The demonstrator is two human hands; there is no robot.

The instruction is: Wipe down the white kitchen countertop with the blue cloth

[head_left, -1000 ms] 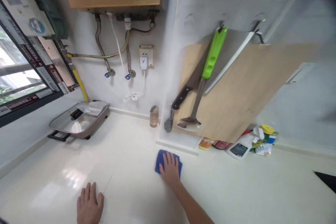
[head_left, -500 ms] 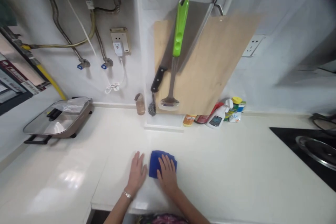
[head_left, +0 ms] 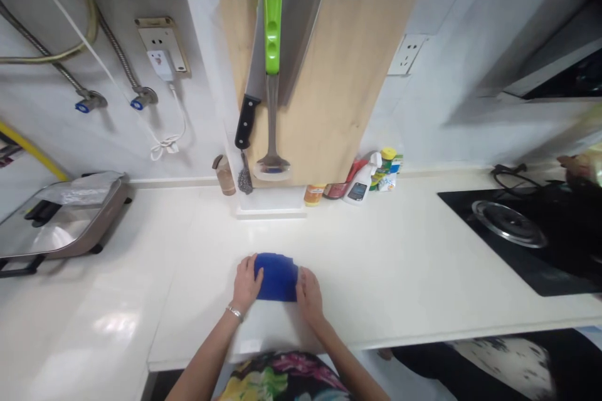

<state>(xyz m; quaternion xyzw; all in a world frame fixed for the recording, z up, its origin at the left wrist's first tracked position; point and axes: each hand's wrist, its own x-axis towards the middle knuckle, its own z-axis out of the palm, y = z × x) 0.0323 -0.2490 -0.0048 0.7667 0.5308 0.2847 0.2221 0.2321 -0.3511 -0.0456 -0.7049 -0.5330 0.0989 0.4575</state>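
Glossy cream stone surface (head_left: pixel 395 257) carried a folded blue cloth (head_left: pixel 276 277) near the front edge. View-left: brown electric skillet with glass lid (head_left: pixel 66 227). View-right: flat black gas hob (head_left: pixel 540 263) set in the surface. Along the back: brown cylindrical bottle (head_left: pixel 224 177), small orange jar (head_left: pixel 313 195), white spray bottle (head_left: pixel 358 191).

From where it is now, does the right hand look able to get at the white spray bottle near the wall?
Probably yes. The right hand lies beside the blue cloth, and no object stands between it and the white spray bottle on the countertop. It would need a forward stretch.
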